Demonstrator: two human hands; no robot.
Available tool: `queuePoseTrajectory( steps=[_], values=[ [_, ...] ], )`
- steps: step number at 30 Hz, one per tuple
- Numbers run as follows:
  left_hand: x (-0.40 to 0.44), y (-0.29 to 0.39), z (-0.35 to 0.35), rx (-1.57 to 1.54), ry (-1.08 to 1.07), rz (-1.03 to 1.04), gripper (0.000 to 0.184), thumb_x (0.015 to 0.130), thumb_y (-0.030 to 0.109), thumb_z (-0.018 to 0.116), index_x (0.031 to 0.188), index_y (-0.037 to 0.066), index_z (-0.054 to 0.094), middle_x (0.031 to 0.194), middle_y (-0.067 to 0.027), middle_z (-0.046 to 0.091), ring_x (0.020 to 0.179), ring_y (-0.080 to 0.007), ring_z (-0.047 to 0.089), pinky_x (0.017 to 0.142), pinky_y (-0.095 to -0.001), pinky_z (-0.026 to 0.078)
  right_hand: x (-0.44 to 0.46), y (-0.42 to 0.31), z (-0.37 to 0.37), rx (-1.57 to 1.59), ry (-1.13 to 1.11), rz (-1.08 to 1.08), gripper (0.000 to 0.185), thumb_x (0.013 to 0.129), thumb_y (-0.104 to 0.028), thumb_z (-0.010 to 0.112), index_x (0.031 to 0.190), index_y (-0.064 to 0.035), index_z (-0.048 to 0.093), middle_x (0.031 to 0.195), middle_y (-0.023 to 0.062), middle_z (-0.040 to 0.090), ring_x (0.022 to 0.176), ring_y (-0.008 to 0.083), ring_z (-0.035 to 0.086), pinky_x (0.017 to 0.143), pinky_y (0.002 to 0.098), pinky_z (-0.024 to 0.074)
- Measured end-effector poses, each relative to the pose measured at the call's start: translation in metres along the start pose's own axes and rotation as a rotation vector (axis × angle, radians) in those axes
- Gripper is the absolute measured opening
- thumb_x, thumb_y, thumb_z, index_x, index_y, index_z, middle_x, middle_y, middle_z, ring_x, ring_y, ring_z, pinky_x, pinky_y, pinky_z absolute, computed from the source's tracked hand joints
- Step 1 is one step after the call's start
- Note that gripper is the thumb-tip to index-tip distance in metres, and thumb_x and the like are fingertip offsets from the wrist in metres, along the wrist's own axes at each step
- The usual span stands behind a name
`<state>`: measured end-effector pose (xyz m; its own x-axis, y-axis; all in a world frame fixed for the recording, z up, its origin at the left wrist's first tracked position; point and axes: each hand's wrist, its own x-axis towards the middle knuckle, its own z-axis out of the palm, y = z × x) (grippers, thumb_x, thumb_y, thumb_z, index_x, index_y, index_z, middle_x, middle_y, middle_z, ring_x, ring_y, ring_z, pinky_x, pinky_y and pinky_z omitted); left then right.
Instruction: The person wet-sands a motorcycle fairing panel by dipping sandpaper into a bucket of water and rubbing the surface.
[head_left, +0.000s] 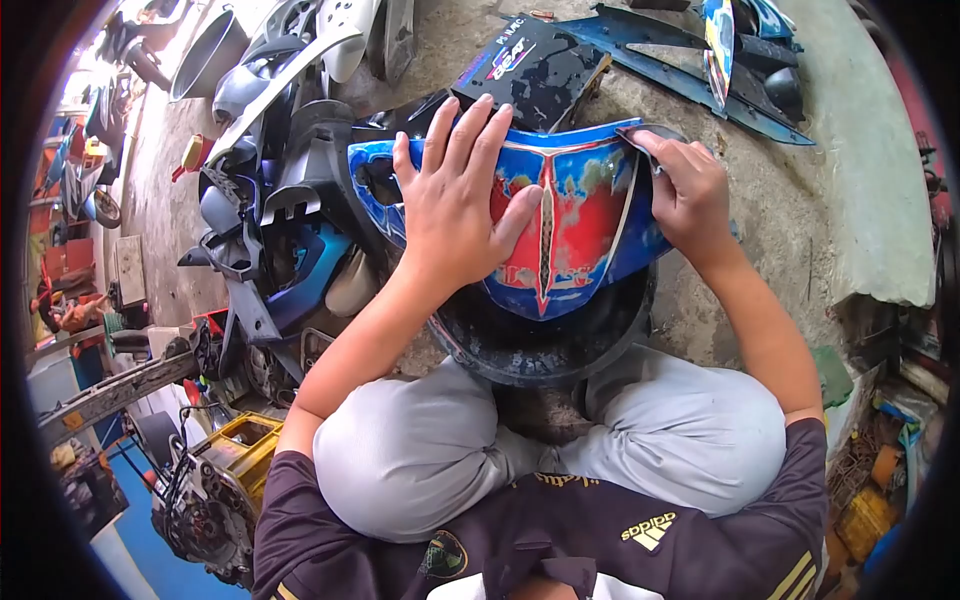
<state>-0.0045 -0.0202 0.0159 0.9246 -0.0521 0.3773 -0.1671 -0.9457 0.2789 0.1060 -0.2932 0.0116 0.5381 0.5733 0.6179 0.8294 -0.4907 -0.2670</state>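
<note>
on the concrete floor (790, 235), as seen from the head, the panel (590, 220) sits between the person's two hands, just ahead of the knees and over a black basin (520, 374); how far it rests on the rim is hidden. it is blue around the border, with a worn red middle, patchy paint and a narrow slot running down its centre. the left hand (450, 200) lies palm down on the panel's left part, fingers wide apart and nearly straight, pressing on it without gripping, the tips at the far edge and the thumb near the slot. the right hand (690, 190) is at the far right corner, its fingers curled closed on a thin dark sheet (655, 130) set against the panel's edge. just beyond the panel is a black box (530, 75) with white lettering, and farther right lie long blue trims (670, 80). to the left, near the left forearm, dark motorcycle parts (300, 180) are heaped. nearer the person on that side are a yellow crate (250, 440) and an engine (205, 510). grey trousers (400, 460) cover the bent legs.
</note>
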Motion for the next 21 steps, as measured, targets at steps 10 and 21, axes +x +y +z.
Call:
queuePoseTrajectory(
  steps=[10,21],
  values=[
    [-0.002,-0.001,0.001,0.005,0.002,-0.002,0.077,0.098,0.053,0.069,0.162,0.012,0.053,0.167,-0.0133,0.051,0.161,-0.0391,0.037,0.124,-0.0745,0.017,-0.007,-0.024,-0.004,0.029,-0.104,-0.074,0.042,0.083,0.002,0.073,0.124,-0.0079,0.074,0.082,0.0086,0.068,0.073,0.031,0.067,0.072,0.0436,0.0516],
    [0.0,0.0,0.0,0.02,0.01,0.022,0.077,0.099,0.053,0.069,0.162,0.012,0.053,0.167,-0.0134,0.051,0.16,-0.0396,0.038,0.123,-0.0744,0.019,-0.009,-0.021,0.0,0.045,-0.086,-0.116,0.042,0.084,0.0,0.073,0.125,-0.0101,0.074,0.081,0.007,0.066,0.071,0.029,0.066,0.07,0.0439,0.0498]
  ],
)
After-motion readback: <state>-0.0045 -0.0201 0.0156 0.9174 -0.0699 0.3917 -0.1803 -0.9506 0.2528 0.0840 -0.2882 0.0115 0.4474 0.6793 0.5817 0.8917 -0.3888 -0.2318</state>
